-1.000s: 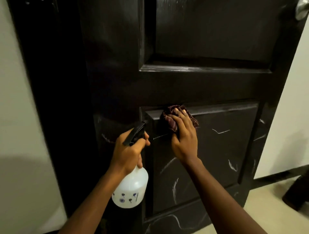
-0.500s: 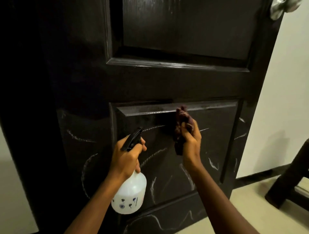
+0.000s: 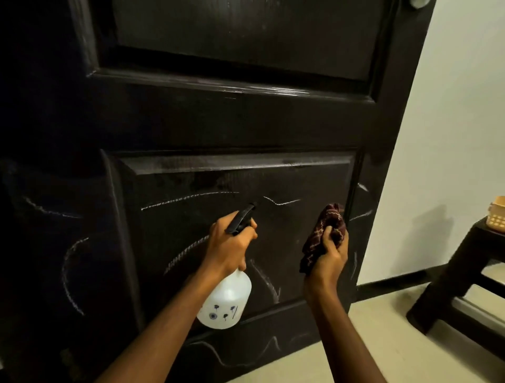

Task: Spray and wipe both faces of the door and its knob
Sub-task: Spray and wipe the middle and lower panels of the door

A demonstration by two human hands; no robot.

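A dark panelled door fills most of the view, with white chalk-like scribbles over its lower panel and bottom rail. A sliver of the silver knob shows at the top right edge. My left hand grips the black trigger head of a white spray bottle, nozzle pointing at the lower panel. My right hand holds a bunched dark red checked cloth just in front of the panel's right side; I cannot tell whether the cloth touches the door.
A white wall stands to the right of the door, with a dark skirting along the pale floor. A dark stool at the right edge carries a small tan basket.
My right hand has carried the cloth from the panel's upper middle rightward and down to its right side. The view has moved closer and lower; the spray bottle stays aimed at the panel.
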